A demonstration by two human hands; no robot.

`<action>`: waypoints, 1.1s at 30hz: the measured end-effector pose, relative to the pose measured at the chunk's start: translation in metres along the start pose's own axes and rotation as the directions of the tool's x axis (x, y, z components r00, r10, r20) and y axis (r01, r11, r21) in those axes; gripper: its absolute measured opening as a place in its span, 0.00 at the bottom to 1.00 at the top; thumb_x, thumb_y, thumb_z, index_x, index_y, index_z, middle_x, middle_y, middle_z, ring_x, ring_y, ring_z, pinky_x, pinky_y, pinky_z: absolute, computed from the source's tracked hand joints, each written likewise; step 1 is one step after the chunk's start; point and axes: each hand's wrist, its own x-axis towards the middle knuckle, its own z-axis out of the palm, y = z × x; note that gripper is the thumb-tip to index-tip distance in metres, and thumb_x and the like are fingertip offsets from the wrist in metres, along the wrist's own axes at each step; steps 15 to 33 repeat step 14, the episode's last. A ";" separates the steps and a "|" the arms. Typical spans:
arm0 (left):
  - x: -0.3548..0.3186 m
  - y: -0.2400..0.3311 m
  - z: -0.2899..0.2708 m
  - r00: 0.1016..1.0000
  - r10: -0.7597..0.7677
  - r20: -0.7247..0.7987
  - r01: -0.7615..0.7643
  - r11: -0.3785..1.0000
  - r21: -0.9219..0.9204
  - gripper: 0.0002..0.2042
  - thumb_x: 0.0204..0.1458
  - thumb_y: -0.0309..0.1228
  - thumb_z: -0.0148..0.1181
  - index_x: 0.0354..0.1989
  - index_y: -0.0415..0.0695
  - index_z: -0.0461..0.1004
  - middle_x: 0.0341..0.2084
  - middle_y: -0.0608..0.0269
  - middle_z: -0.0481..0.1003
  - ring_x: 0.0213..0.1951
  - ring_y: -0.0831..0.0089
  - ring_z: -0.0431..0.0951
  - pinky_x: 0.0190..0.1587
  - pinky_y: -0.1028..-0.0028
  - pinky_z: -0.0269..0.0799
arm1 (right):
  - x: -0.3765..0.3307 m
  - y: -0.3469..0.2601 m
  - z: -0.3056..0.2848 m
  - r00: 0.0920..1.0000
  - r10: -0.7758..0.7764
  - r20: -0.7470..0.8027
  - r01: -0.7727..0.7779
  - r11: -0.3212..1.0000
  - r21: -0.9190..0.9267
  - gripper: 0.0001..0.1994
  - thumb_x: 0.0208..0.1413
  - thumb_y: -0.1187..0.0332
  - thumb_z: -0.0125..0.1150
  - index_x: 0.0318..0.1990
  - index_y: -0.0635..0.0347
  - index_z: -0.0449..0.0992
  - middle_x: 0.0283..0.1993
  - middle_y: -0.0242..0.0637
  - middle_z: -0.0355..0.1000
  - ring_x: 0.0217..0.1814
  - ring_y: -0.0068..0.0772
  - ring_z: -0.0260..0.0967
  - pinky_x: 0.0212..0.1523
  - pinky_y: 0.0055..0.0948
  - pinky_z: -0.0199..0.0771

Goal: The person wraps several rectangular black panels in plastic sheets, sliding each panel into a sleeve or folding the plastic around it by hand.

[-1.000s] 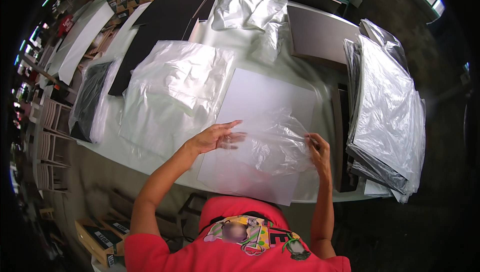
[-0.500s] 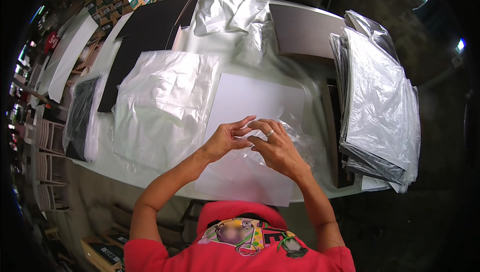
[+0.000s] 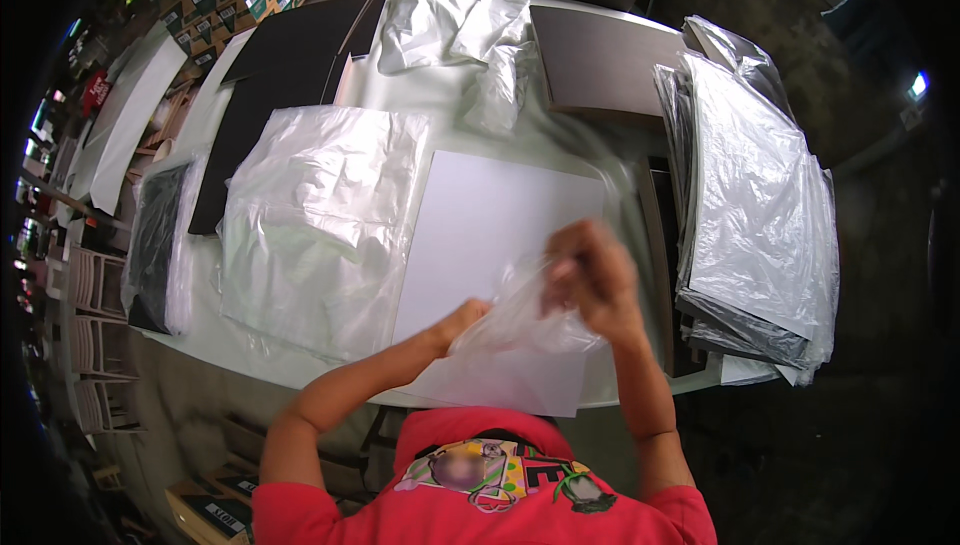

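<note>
A thin clear plastic bag (image 3: 515, 320) is stretched between my hands above a white board (image 3: 490, 200) lying on the table. My left hand (image 3: 462, 325) is closed on the bag's left end, its fingers partly covered by the film. Higher and to the right, my right hand (image 3: 592, 280) is smeared by motion. Its fingers look curled in on the bag's other side. A pile of flat clear plastic bags (image 3: 320, 225) lies left of the board.
On the right stands a stack of plastic-wrapped boards (image 3: 755, 205). Dark boards lie at the far left (image 3: 300, 40) and far right (image 3: 610, 60). Crumpled plastic film (image 3: 460, 25) sits at the back. A wrapped black panel (image 3: 160, 245) is at the table's left edge.
My hands, close together before, have drawn apart. The right one rose to the right, the left came down nearer me, and the bag now spreads between them.
</note>
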 end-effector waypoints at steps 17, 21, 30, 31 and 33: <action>-0.053 0.110 -0.010 0.998 0.010 0.064 -0.016 0.994 0.104 0.19 0.56 0.43 0.50 0.52 0.47 0.68 0.42 0.52 0.74 0.40 0.63 0.76 0.41 0.68 0.71 | 0.008 0.011 -0.048 0.747 0.165 0.644 -0.267 0.962 0.063 0.09 0.52 0.67 0.62 0.31 0.63 0.71 0.16 0.25 0.62 0.19 0.15 0.57 0.18 0.23 0.57; -0.053 0.110 -0.010 0.998 0.010 0.064 -0.016 0.994 0.104 0.19 0.56 0.43 0.50 0.52 0.47 0.68 0.42 0.52 0.74 0.40 0.63 0.76 0.41 0.68 0.71 | 0.008 0.011 -0.048 0.747 0.165 0.644 -0.267 0.962 0.063 0.09 0.52 0.67 0.62 0.31 0.63 0.71 0.16 0.25 0.62 0.19 0.15 0.57 0.18 0.23 0.57; -0.053 0.110 -0.010 0.998 0.010 0.064 -0.016 0.994 0.104 0.19 0.56 0.43 0.50 0.52 0.47 0.68 0.42 0.52 0.74 0.40 0.63 0.76 0.41 0.68 0.71 | 0.008 0.011 -0.048 0.747 0.165 0.644 -0.267 0.962 0.063 0.09 0.52 0.67 0.62 0.31 0.63 0.71 0.16 0.25 0.62 0.19 0.15 0.57 0.18 0.23 0.57; -0.053 0.110 -0.010 0.998 0.010 0.064 -0.016 0.994 0.104 0.19 0.56 0.43 0.50 0.52 0.47 0.68 0.42 0.52 0.74 0.40 0.63 0.76 0.41 0.68 0.71 | 0.008 0.011 -0.048 0.747 0.165 0.644 -0.267 0.962 0.063 0.09 0.52 0.67 0.62 0.31 0.63 0.71 0.16 0.25 0.62 0.19 0.15 0.57 0.18 0.23 0.57; -0.053 0.110 -0.010 0.998 0.010 0.064 -0.016 0.994 0.104 0.19 0.56 0.43 0.50 0.52 0.47 0.68 0.42 0.52 0.74 0.40 0.63 0.76 0.41 0.68 0.71 | 0.008 0.011 -0.048 0.747 0.165 0.644 -0.267 0.962 0.063 0.09 0.52 0.67 0.62 0.31 0.63 0.71 0.16 0.25 0.62 0.19 0.15 0.57 0.18 0.23 0.57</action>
